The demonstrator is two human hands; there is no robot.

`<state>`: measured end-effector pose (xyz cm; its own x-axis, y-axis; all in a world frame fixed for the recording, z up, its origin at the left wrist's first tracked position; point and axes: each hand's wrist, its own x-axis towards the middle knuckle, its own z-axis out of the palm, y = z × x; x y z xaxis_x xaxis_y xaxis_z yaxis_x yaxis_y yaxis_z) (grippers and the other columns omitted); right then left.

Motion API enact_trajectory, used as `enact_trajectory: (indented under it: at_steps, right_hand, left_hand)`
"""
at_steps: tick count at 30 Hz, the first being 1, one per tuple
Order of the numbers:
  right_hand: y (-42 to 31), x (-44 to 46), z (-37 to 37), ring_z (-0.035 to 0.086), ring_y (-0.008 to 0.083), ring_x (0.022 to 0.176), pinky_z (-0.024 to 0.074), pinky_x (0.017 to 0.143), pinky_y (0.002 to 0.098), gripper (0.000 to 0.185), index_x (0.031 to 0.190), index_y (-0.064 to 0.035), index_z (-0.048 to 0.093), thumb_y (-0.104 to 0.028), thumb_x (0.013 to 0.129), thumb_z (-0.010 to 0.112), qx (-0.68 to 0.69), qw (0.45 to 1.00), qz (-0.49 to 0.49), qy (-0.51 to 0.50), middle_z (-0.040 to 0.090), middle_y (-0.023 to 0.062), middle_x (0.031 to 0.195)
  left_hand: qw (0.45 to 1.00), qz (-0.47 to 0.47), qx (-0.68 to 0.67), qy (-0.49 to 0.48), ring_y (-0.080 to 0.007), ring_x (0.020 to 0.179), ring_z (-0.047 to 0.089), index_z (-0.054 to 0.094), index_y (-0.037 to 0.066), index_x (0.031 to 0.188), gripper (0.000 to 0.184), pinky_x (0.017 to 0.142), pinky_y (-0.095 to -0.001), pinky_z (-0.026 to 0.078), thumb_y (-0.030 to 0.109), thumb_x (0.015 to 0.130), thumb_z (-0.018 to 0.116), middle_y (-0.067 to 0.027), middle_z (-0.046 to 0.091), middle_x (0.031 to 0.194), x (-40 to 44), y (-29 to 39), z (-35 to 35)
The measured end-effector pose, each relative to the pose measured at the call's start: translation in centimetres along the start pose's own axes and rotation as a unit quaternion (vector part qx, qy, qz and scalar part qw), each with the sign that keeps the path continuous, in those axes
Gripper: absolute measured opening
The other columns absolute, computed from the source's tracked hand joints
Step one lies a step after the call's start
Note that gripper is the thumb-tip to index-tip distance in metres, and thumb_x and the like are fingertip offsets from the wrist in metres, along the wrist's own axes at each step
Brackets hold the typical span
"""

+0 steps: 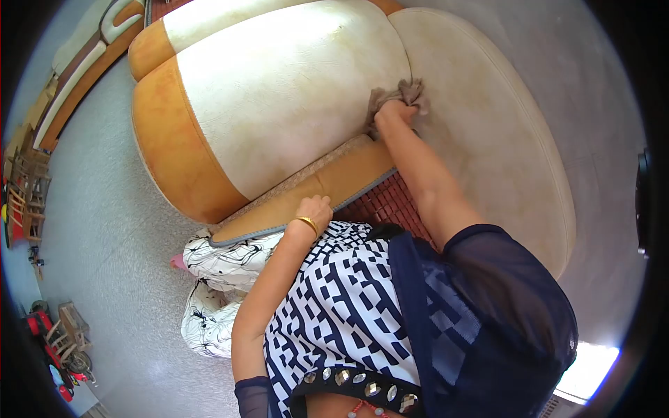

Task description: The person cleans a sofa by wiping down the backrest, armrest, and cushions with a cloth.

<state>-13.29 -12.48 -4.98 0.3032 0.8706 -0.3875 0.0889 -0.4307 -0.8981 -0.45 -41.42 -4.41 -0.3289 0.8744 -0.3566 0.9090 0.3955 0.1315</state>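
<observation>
My right hand [398,111] is closed around a crumpled greyish-brown cloth [408,90]. It presses the cloth into the corner where the cream sofa backrest [293,83] meets the pale armrest [495,139]. Lower down, my left hand [315,209], with a gold bangle [307,223] at the wrist, has its fingers curled over the edge of a seat mat [348,174]. The mat is folded up, with its tan underside and grey bound edge showing. Part of its reddish-brown woven top [390,205] lies beside my right forearm. Faint stains mark the backrest and armrest.
Orange-tan panels [181,139] edge the backrest. At the far left are another wood-trimmed seat [83,76], wooden chairs [28,188] and red toy-like vehicles [52,341]. Grey speckled floor [125,244] surrounds the sofa. A bright panel [589,373] shows at lower right.
</observation>
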Motion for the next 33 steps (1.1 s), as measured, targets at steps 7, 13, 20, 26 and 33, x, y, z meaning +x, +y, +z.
enact_trajectory:
  at_steps: [7, 13, 20, 26, 33]
  right_hand:
    - [5.9, 2.7, -0.7, 0.056, 0.0289, 0.108, 0.0429, 0.091, 0.035, 0.034, 0.115, -0.0067, 0.061, -0.028, 0.092, 0.047, -0.122, 0.981, 0.1, -0.109, 0.06, 0.0127, 0.119]
    - [0.4, -0.4, -3.3, 0.054, 0.0379, 0.108, 0.0431, 0.09, 0.041, 0.035, 0.118, 0.0015, 0.055, -0.015, 0.089, 0.044, -0.133, 0.927, -0.268, -0.227, 0.056, 0.021, 0.121]
    - [-1.5, 1.5, -0.9, 0.056, 0.0404, 0.104, 0.0455, 0.088, 0.0459, 0.03, 0.112, 0.0032, 0.053, -0.011, 0.088, 0.042, -0.146, 0.94, -0.285, -0.116, 0.059, 0.0262, 0.111]
    - [2.8, 4.3, 1.0, 0.054, 0.0311, 0.116, 0.045, 0.094, 0.0394, 0.037, 0.125, 0.0006, 0.048, -0.013, 0.093, 0.039, -0.132, 0.987, -0.036, -0.088, 0.054, 0.0167, 0.129]
    - [5.2, -7.3, -4.4, 0.054, 0.0452, 0.103, 0.0444, 0.088, 0.0469, 0.032, 0.118, 0.0039, 0.044, -0.008, 0.089, 0.045, -0.194, 0.948, -0.201, -0.151, 0.051, 0.0268, 0.12]
  left_hand:
    - [0.999, -0.006, -0.013, 0.049, -0.0236, 0.089, 0.06, 0.068, 0.008, 0.082, 0.017, 0.072, -0.0362, 0.049, 0.012, 0.084, 0.051, -0.0072, 0.06, 0.094, -0.3, -0.3, 1.3]
    - [0.995, -0.01, -0.018, 0.093, -0.0236, 0.084, 0.059, 0.062, 0.006, 0.088, 0.016, 0.071, -0.0374, 0.048, 0.012, 0.086, 0.047, -0.0076, 0.059, 0.089, -0.3, -0.6, 1.9]
    - [0.995, -0.021, -0.028, 0.096, -0.0237, 0.085, 0.059, 0.061, 0.004, 0.089, 0.015, 0.071, -0.0373, 0.048, 0.011, 0.085, 0.048, -0.0083, 0.059, 0.089, -0.5, -0.5, 1.8]
    - [0.991, -0.051, -0.039, 0.118, -0.0243, 0.088, 0.058, 0.06, 0.004, 0.09, 0.015, 0.074, -0.036, 0.047, 0.011, 0.085, 0.048, -0.0095, 0.059, 0.091, -0.7, -0.2, 2.3]
    - [0.988, -0.069, -0.057, 0.127, -0.0235, 0.089, 0.058, 0.061, 0.005, 0.091, 0.016, 0.075, -0.0349, 0.046, 0.013, 0.086, 0.047, -0.0096, 0.059, 0.092, -0.9, -0.3, 2.4]
